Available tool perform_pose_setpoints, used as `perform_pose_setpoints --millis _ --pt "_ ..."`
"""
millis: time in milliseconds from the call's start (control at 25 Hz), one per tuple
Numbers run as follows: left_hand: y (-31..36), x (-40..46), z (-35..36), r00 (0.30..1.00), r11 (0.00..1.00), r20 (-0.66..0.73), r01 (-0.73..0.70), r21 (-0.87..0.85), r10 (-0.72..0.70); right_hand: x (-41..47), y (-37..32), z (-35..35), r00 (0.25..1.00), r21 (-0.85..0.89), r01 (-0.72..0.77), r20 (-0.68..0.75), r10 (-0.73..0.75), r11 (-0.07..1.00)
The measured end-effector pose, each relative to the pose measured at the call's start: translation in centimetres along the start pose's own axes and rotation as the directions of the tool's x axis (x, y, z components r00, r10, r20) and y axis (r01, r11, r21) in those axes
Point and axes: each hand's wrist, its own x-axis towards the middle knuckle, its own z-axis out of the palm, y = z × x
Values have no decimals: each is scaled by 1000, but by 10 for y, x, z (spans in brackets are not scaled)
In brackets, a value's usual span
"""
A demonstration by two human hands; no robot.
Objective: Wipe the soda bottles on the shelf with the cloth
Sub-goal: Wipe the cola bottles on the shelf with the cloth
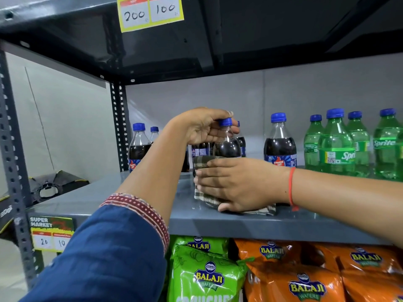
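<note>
Counts: 6 cola bottles (pixel 280 141) visible on the shelf (pixel 130 199), some half hidden behind the arm. 4 green soda bottles (pixel 337 147). 1 cloth (pixel 201 163). 2 hands (pixel 237 184). Below: 2 green snack bags (pixel 207 273), at least 3 orange ones (pixel 305 280).

**Person's arms: what's worn**

Left arm: dark blue sleeve (pixel 109 256), cuff w/ maroon band, rows of small white dots, thin pale edging. Forearm bare past cuff. Left hand (pixel 201 125) bare, no rings visible. Right arm: no sleeve in view; thin red thread bracelet (pixel 291 186) at wrist. Right hand (pixel 235 184) bare.
</note>
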Motion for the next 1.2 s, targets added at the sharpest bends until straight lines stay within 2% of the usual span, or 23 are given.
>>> perform_pose_setpoints --millis 80,280,360,440,560,680,880,1080,1200 --pt "0 -1 0 1000 1000 4 0 -8 0 1 3 -1 998 -10 13 -62 -13 1000" --pt "1 1 1 1000 1000 3 6 10 -6 -2 9 -1 996 10 21 -92 -20 1000" --pt "1 1 0 1000 1000 3 9 11 -9 -3 10 -3 998 10 -14 -55 14 1000" --pt "1 1 0 1000 1000 5 18 5 -18 -3 7 -5 1000 4 19 -22 -19 1000" --pt "2 1 -1 1000 1000 2 16 10 -16 -2 6 -6 999 36 -8 -45 10 999" --pt "2 1 -1 1000 1000 13 17 14 -18 -4 7 -6 997 20 49 -53 -48 999" --pt "2 1 -2 1000 1000 20 16 6 -16 -7 4 -8 999 -18 -15 -29 15 1000" --pt "3 0 1 1000 1000 0 15 26 -15 -21 -12 -12 983 152 -137 -100 153 979" --pt "6 -3 2 999 998 -22 33 46 -32 -21 -22 -21 972 268 -202 -62 226 942"
